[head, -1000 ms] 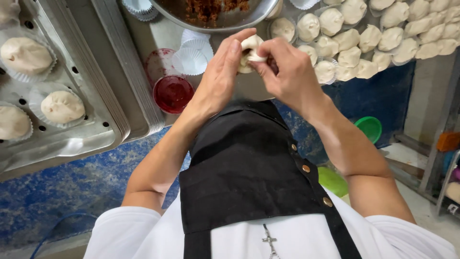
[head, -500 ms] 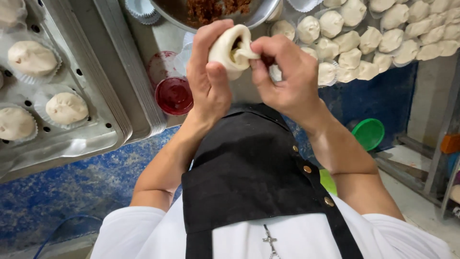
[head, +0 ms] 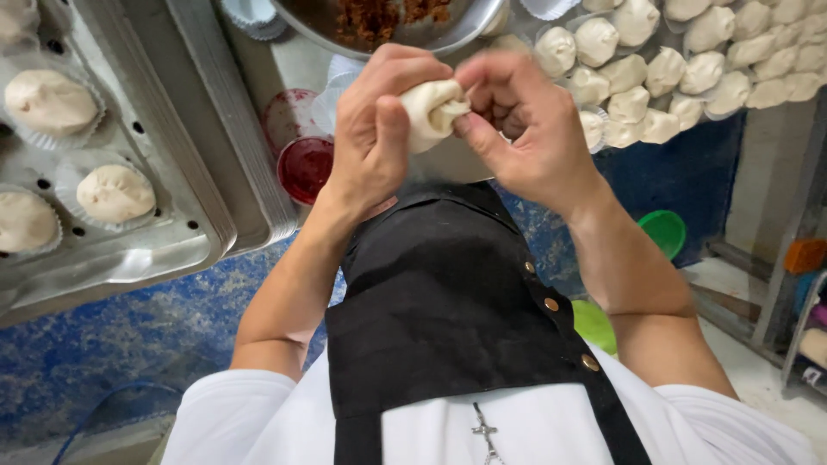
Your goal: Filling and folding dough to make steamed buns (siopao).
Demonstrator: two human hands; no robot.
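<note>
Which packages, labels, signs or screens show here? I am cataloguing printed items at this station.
No labelled packages, signs or screens show.
Nearest to packaging: white fluted paper cups under pale dough buns, on the perforated metal tray at left.
Small round clear tub of red sauce, unlabelled, beside the tray.

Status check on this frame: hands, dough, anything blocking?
Left hand cups dough bun; right hand pinches its top shut. Held above metal bowl edge. Nothing in the way.
</note>
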